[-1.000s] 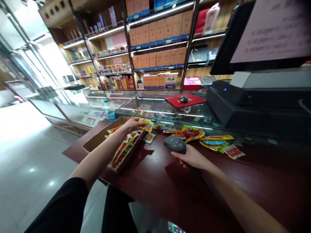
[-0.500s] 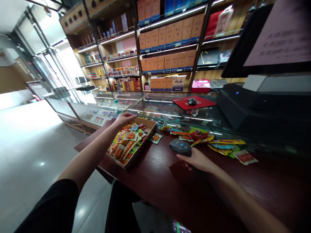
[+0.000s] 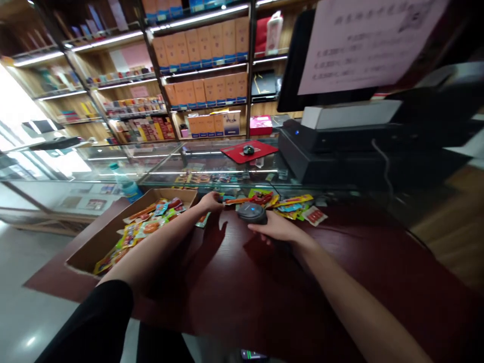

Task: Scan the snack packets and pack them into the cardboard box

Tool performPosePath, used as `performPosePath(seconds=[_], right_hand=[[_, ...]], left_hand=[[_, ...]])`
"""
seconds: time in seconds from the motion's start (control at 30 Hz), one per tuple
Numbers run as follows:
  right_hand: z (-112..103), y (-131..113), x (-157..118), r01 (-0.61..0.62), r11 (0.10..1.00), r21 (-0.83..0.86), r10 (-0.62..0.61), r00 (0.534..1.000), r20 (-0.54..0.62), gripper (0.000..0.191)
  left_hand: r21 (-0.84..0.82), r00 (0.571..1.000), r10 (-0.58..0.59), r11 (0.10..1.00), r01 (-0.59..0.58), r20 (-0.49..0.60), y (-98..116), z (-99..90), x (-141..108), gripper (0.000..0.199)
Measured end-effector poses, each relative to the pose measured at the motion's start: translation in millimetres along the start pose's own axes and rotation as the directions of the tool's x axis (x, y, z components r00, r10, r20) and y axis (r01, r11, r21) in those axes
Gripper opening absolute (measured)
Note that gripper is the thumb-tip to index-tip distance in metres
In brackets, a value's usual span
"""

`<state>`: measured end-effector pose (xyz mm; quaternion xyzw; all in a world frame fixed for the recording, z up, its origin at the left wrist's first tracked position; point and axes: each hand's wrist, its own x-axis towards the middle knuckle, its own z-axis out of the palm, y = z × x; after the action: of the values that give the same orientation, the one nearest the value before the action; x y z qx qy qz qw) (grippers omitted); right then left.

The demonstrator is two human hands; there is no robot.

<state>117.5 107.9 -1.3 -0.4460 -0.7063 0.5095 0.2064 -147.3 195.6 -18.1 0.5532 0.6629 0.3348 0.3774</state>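
In my right hand [image 3: 278, 227] is a dark grey barcode scanner [image 3: 251, 213] with a small blue light, held above the brown counter. My left hand [image 3: 212, 201] is beside the left end of a row of snack packets [image 3: 293, 201]; its fingers are curled down, and whatever lies between them is hidden. Under my left forearm stands an open cardboard box [image 3: 85, 252], filled with small colourful snack packets [image 3: 151, 227]. A single packet [image 3: 203, 220] lies just right of the box, partly covered by my left arm.
Behind the counter [image 3: 242, 287] runs a glass display case [image 3: 212, 161]. On it lie a red mat [image 3: 264, 148] and a mouse [image 3: 248, 149]. A monitor [image 3: 291, 65] stands on dark equipment at right. A bottle [image 3: 128, 186] is beyond the box, and a phone [image 3: 253, 355] shows below.
My left hand has moved right, from above the box's far edge to the row of packets. The view has turned right. My right hand still holds the scanner.
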Motion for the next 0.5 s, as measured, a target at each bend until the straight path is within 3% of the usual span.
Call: performPosePath(seconds=[0.1, 0.27, 0.5], right_hand=[[-5.5, -4.5, -2.5, 0.024, 1.0, 0.018, -0.024, 0.999, -0.031, 0.032], [-11.1, -6.8, -4.2, -0.009, 0.999, 0.034, 0.01, 0.999, -0.038, 0.029], [-9.3, 4.6, 1.6, 0.035, 0.997, 0.072, -0.033, 0.999, -0.036, 0.031]], left_hand=[[0.129, 0.993, 0.025, 0.992, -0.011, -0.113, -8.6, 12.3, 15.4, 0.056], [0.283, 0.995, 0.066, 0.958, -0.041, -0.079, -15.0, 18.5, 28.7, 0.043], [0.389, 0.994, 0.094, 0.919, -0.067, -0.05, -12.6, 10.2, 27.7, 0.016]])
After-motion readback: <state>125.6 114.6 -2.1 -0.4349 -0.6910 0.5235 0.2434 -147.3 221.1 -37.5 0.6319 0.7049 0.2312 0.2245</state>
